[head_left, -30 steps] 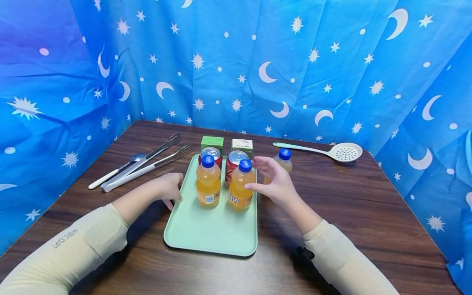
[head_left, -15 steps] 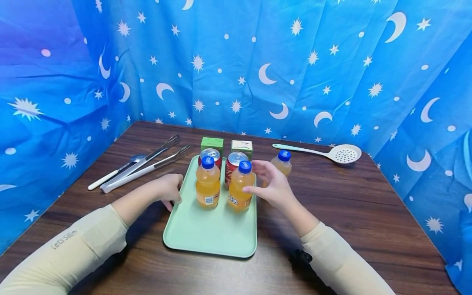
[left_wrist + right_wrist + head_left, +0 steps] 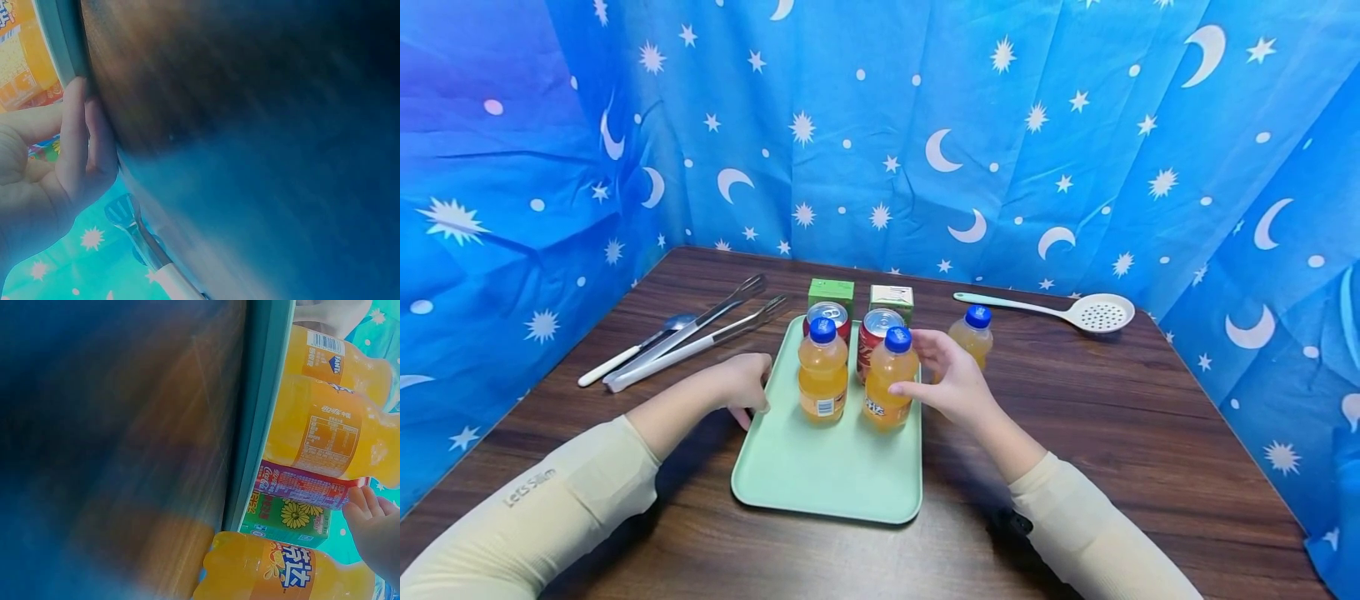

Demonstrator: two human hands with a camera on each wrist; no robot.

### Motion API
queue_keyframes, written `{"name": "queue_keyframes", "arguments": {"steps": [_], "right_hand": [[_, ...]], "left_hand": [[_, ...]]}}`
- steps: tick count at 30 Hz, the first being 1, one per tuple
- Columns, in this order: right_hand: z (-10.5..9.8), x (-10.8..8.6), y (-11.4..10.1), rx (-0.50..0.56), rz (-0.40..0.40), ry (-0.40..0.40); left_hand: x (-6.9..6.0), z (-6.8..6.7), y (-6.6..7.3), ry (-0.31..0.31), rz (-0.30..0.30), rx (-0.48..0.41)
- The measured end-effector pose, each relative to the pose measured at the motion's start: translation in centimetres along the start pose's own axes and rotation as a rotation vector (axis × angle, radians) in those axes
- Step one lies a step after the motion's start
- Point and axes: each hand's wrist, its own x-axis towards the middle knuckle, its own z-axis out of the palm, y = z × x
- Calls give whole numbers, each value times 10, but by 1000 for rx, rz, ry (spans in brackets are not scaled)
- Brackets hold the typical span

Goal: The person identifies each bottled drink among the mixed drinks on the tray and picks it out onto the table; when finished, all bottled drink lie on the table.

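"Head view first; what is the left hand [image 3: 747, 385] doing?"

"It grips the left rim of the pale green tray [image 3: 831, 483]; its fingers are bent, and the left wrist view shows fingertips against the tray's outer edge."

"And the right hand [image 3: 961, 385]; how do its fingers lie?"

"Spread in a loose curve, thumb and fingers well parted, at the right side of the right-hand orange bottle [image 3: 889, 379]; the thumb overlaps that bottle from the head camera, but whether skin touches plastic I cannot tell."

"Where does that bottle stand?"

"Upright on the tray, blue cap on; the left-hand orange bottle [image 3: 823, 375] stands near it, also upright; behind each is a red can, the left can [image 3: 842, 317] and the right can [image 3: 880, 320]."

"Behind those?"

"A green carton [image 3: 831, 292] and a white-topped carton [image 3: 891, 295]; the head camera hides their bases; off the tray, beyond the right hand, a third orange bottle [image 3: 970, 340] stands upright on the brown table [image 3: 1112, 467]."

"Anything farther out?"

"Metal tongs [image 3: 715, 336] lie left of the tray; a perforated skimmer [image 3: 1102, 314] lies far right, near the blue curtain [image 3: 880, 108]."
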Motion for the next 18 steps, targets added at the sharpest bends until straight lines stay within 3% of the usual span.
{"name": "queue_keyframes", "arguments": {"steps": [5,12,18], "right_hand": [[1,-1,1,9,11,-10],[1,9,38,-7,-8,-13],[1,7,41,-48,-7,-18]], "left_hand": [[0,0,0,-5,-12,12],[0,0,1,-1,-10,4],[1,1,0,1,-6,-5]]}}
